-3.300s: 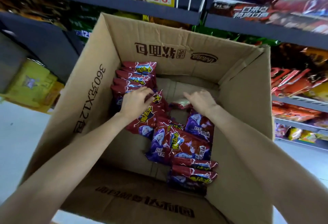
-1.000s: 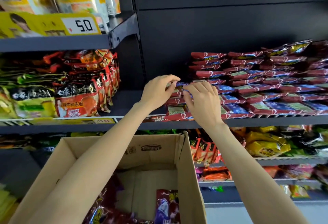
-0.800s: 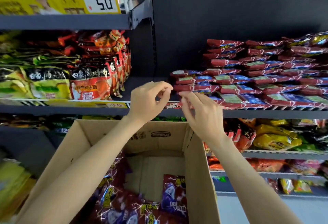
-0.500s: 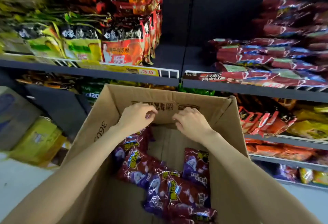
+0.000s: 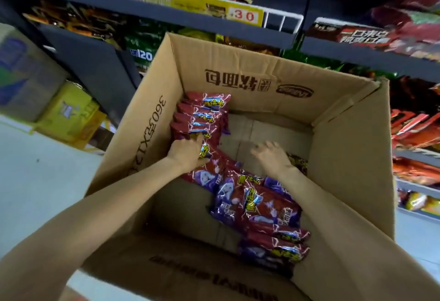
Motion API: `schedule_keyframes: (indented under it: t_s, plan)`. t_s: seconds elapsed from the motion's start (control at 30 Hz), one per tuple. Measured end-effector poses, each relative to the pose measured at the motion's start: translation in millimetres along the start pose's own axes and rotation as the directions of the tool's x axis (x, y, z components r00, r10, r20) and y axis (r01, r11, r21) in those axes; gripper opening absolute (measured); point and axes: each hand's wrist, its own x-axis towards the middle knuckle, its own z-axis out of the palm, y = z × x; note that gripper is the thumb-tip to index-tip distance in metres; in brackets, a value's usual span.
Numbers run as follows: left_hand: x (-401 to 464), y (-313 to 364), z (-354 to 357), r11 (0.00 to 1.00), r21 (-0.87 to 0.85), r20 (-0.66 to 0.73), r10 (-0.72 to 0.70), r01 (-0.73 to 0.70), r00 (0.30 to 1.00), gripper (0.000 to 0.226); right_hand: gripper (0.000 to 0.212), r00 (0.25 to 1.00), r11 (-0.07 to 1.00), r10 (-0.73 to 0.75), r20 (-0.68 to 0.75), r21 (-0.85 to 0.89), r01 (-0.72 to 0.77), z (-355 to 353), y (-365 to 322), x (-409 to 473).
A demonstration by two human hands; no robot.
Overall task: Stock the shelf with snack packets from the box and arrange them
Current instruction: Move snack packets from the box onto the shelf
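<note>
**Head view: box partly emptied, next grab starting**

Packets (image 5: 259, 205) lie in the box (image 5: 352, 138): an upright row against the box's left wall, a loose pile from the box's middle toward its near right corner. Bare cardboard floor shows at the box's far right and near left.

Left hand (image 5: 187, 153): at the near end of the row, fingers curled onto a packet's top edge; grip looks begun, not closed for certain.

Right hand (image 5: 271, 155): over the bare floor in the box's middle, fingers spread and blurred, holding nothing.

Shelf (image 5: 371, 55) above and behind the box; similar red packets sit at its right.

Judgement: stocking is well under way. Roughly a dozen or more packets remain in the box, so several more trips are left, then arranging.
</note>
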Motion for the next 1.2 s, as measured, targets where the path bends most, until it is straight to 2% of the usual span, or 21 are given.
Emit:
schedule_keyframes:
  t_s: [0.07, 0.13, 0.2, 0.27, 0.33, 0.4, 0.5, 0.6, 0.67, 0.8, 0.87, 0.93, 1.03, 1.1, 1.2]
  plan:
    - [-0.7, 4.5, 9.9, 0.988, -0.155, 0.003, -0.007, 0.008, 1.000, 0.072, 0.051, 0.997, 0.998, 0.062, 0.040, -0.037, -0.060, 15.0, 8.3, -4.9]
    - [-1.0, 10.9, 19.5, 0.947, -0.320, -0.043, -0.009, -0.005, 0.999, 0.068, 0.057, 0.985, 0.995, 0.088, 0.151, -0.068, -0.079, 28.8, 17.9, -7.4]
    - [-1.3, 18.6, 25.8, 0.896, -0.444, -0.067, -0.003, -0.027, 0.998, 0.068, 0.069, 0.956, 0.992, 0.003, 0.294, -0.125, 0.035, 38.9, 29.1, -7.9]
    - [-0.6, 24.0, 29.1, 0.858, -0.511, -0.080, 0.002, -0.043, 0.997, 0.072, 0.075, 0.920, 0.962, -0.115, 0.374, -0.191, 0.197, 42.9, 39.3, -6.6]
    - [-0.1, 26.4, 30.8, 0.837, -0.545, -0.099, -0.003, -0.052, 0.995, 0.074, 0.069, 0.908, 0.920, -0.175, 0.379, -0.265, 0.288, 42.9, 46.4, -2.2]
    - [-0.5, 27.7, 32.3, 0.828, -0.557, -0.135, -0.010, -0.068, 0.991, 0.073, 0.055, 0.910, 0.882, -0.213, 0.355, -0.332, 0.335, 38.6, 48.7, 3.8]
    - [0.1, 29.0, 33.1, 0.836, -0.541, -0.192, -0.009, -0.098, 0.981, 0.073, 0.044, 0.942, 0.879, -0.267, 0.202, -0.350, 0.324, 29.5, 48.2, 15.0]
    - [3.7, 28.5, 33.9, 0.843, -0.530, -0.207, -0.023, -0.092, 0.978, 0.072, 0.051, 0.964, 0.927, -0.267, 0.016, -0.268, 0.261, 18.1, 40.8, 26.9]
    - [5.9, 28.8, 34.8, 0.840, -0.536, -0.214, -0.038, -0.085, 0.976, 0.072, 0.053, 0.969, 0.958, -0.245, -0.029, -0.159, 0.237, 15.7, 34.2, 34.7]
    - [7.0, 32.2, 36.7, 0.836, -0.544, -0.224, -0.060, -0.074, 0.973, 0.071, 0.073, 0.998, 0.984, -0.013, 0.054, 0.180, 0.003, 22.5, 32.4, 41.0]
    - [7.3, 33.3, 38.4, 0.833, -0.550, -0.218, -0.065, -0.068, 0.974, 0.073, 0.086, 0.989, 0.960, 0.092, 0.114, 0.252, -0.118, 26.2, 38.3, 44.4]
    - [7.4, 33.4, 39.7, 0.826, -0.559, -0.222, -0.071, -0.067, 0.972, 0.074, 0.100, 0.974, 0.936, 0.137, 0.182, 0.299, -0.187, 28.5, 45.1, 49.2]
    - [6.3, 33.3, 41.1, 0.829, -0.554, -0.241, -0.073, -0.075, 0.968, 0.075, 0.114, 0.964, 0.909, 0.116, 0.238, 0.365, -0.200, 29.2, 49.1, 52.9]
    - [3.9, 33.8, 40.3, 0.827, -0.557, -0.244, -0.068, -0.082, 0.967, 0.076, 0.117, 0.970, 0.916, 0.102, 0.220, 0.359, -0.178, 26.7, 46.9, 50.1]
    - [0.4, 33.4, 38.7, 0.816, -0.572, -0.210, -0.056, -0.076, 0.976, 0.078, 0.096, 0.986, 0.933, 0.100, 0.134, 0.331, -0.140, 13.2, 40.5, 39.5]
